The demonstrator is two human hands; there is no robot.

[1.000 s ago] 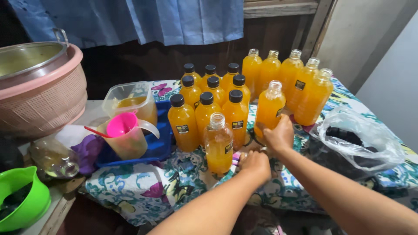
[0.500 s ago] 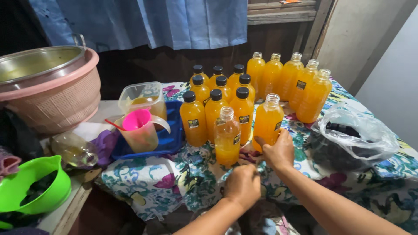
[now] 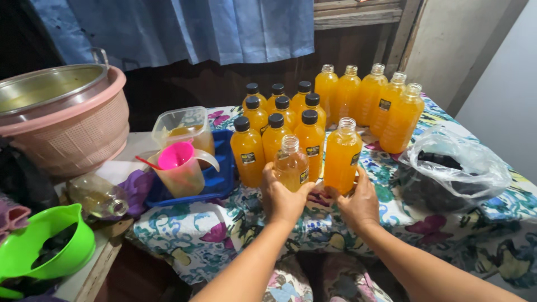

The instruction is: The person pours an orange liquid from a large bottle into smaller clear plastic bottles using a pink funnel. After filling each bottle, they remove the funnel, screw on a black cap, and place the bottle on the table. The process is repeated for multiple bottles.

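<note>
- Left hand (image 3: 284,197) wraps the short uncapped bottle (image 3: 291,165) near the table's (image 3: 458,235) front edge.
- Right hand (image 3: 358,202) cups the base of the tall uncapped bottle (image 3: 342,156) beside it.
- Step in hand looks like lining up filled bottles; capped bottles (image 3: 279,126) stand behind.
- Next move needs a steady upright grip, both mouths being open.

Home kitchen corner: floral tablecloth (image 3: 447,235), plastic colander (image 3: 72,134), blue curtain (image 3: 196,28), homemade juice bottles (image 3: 279,128).

Two bare forearms, floral-print lap garment
</note>
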